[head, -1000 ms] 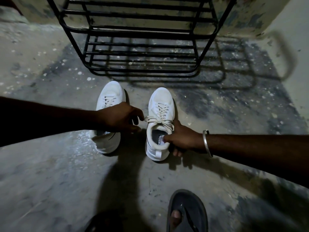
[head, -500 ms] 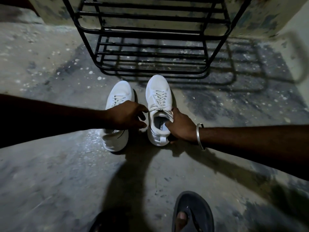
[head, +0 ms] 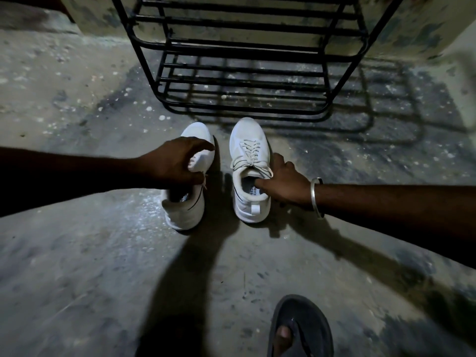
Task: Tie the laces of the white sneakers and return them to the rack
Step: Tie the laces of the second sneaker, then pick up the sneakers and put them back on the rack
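Note:
Two white sneakers stand side by side on the concrete floor, toes pointing at the black metal rack. My left hand arches over the left sneaker, thumb and fingers curled round its tongue and lace area, hiding the laces. The right sneaker shows a tied bow across its laces. My right hand grips that shoe's collar from the right, thumb inside the opening and fingers along the outer side.
The rack's lowest barred shelf sits just beyond the sneaker toes, against a stained wall. A dark sandal on my foot is at the bottom edge. Bare speckled concrete floor spreads on both sides.
My left hand has moved forward from the left sneaker's collar onto its tongue and laces. The right sneaker was slid toward the rack, then apart from the left one.

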